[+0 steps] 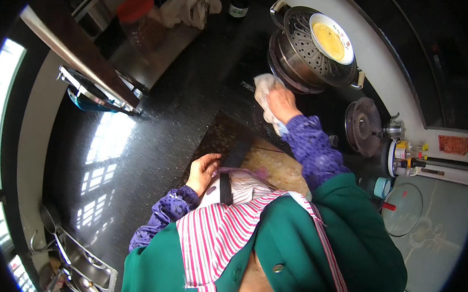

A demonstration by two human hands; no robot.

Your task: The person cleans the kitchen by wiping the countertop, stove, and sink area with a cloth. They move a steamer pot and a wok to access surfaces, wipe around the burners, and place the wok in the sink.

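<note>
My right hand (283, 103) grips a crumpled whitish cloth (266, 90) against the black glass cooktop (245, 65). Just beyond it, a metal steamer pot (295, 62) stands on a burner. A perforated steamer tray (297, 25) tops the pot, carrying a white bowl (349, 56) of yellow liquid near the wall side. My left hand (203, 172) is at the front edge of the dark speckled countertop (157, 138), close to my striped apron (212, 243). Its fingers are slightly bent, and I see nothing held in it.
A second burner (362, 124) lies to the right, with a small metal pot (394, 129) and several bottles (405, 161) beyond. A glass lid (403, 212) is at far right. At lower left is a metal sink (84, 255). A red-lidded jar (138, 27) stands at the back.
</note>
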